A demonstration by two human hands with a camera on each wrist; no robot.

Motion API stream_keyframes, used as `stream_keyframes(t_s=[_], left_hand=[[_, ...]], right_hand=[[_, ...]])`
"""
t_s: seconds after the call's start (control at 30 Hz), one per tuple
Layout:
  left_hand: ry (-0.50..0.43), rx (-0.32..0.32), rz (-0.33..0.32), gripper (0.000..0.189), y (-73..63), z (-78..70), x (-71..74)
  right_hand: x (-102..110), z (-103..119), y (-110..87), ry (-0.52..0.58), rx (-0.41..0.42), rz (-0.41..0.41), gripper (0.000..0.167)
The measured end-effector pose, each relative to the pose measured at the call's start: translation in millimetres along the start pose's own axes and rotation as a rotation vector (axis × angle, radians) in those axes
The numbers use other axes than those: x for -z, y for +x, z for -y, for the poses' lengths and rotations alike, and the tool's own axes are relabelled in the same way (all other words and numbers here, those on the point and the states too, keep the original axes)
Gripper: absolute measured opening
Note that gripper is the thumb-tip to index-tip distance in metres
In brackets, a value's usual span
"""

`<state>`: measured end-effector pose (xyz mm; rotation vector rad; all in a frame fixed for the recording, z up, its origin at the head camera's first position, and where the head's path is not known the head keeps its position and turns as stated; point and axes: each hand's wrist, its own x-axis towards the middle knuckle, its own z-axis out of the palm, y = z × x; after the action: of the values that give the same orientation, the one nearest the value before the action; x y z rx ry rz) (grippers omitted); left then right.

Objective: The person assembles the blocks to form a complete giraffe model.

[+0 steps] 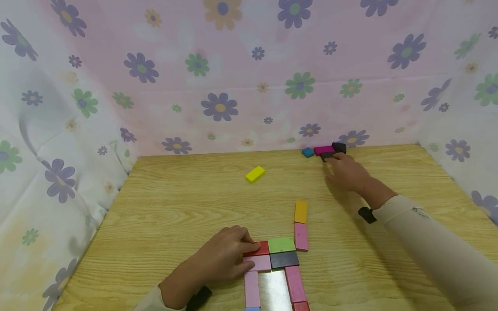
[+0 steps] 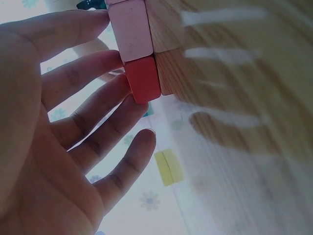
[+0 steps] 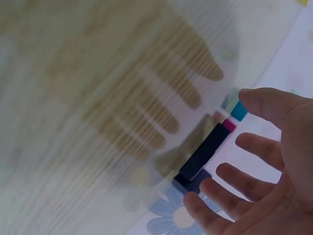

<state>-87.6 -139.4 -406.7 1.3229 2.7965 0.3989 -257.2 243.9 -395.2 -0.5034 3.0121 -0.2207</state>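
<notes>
My left hand [image 1: 223, 252] touches the left ends of a red block [image 1: 263, 247] and a pink block [image 1: 260, 262] with fairly straight fingers. A green block [image 1: 282, 245] and a dark grey block [image 1: 284, 259] lie against them on the right. At the table's back edge my right hand [image 1: 348, 172] reaches over a long black block [image 3: 205, 152], its fingers spread. Beside that block are a second black block [image 1: 339, 147], a magenta block [image 1: 324, 150] and a blue block [image 1: 308, 152].
Pink blocks [image 1: 295, 284] run toward me in two columns below the joined blocks. An orange block [image 1: 301, 211] and another pink block [image 1: 301, 236] form a line at upper right. A yellow block [image 1: 255, 174] lies alone farther back. Flowered cloth [image 1: 249, 86] hangs behind the wooden table [image 1: 175, 194].
</notes>
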Motion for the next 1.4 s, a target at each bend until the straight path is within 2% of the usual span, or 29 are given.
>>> stream_keyframes(t_s=[0.13,0.37,0.97,1.27,1.4], left_hand=[[0.0,-0.005,-0.002,0.036,0.1,-0.3,0.0],[0.012,-0.015,-0.002,0.036,1.6,-0.9,-0.5],[0.008,-0.006,-0.009,0.035,1.1,-0.8,-0.5],[0.008,-0.001,-0.016,0.034,0.1,-0.2,-1.1],[0.007,-0.001,-0.016,0.035,-0.4,0.1,-0.9]], right_hand=[[1,-7,5.7,0.009,-0.045,0.045,0.061],[4,-12,8.4,-0.017,-0.064,0.089,0.07],[5,-8,11.3,0.026,-0.059,0.123,0.065],[0,-6,16.0,0.02,-0.008,0.058,0.057],[-4,-4,15.7,0.059,-0.018,0.043,0.054]])
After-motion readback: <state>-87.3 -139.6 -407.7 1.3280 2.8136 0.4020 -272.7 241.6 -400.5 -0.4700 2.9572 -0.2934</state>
